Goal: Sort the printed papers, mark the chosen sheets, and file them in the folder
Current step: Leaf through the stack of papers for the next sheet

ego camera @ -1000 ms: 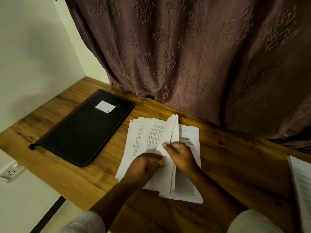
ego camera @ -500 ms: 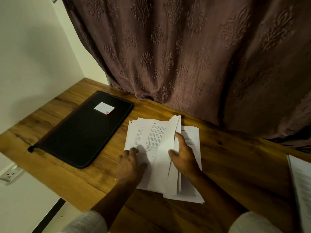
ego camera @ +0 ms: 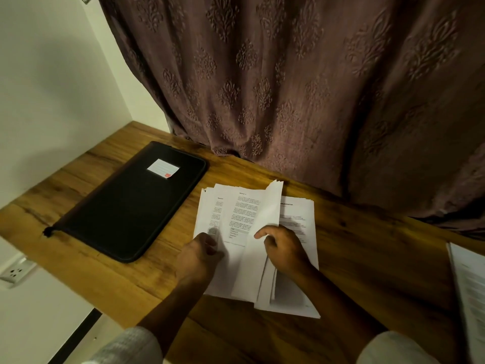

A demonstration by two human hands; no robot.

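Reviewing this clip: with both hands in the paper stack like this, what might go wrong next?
1. The lifted sheet stands bent above the right hand; it may crease or flop back.
2. The fanned stack is uneven; the left hand gripping its edge may scramble the order.
3. The folder lies closed, so filing needs a free hand.

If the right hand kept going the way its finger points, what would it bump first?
Likely the lifted sheet, which the right hand seems to pinch already; its finger points left across it. Beyond lies the left pile, though depth is unclear.
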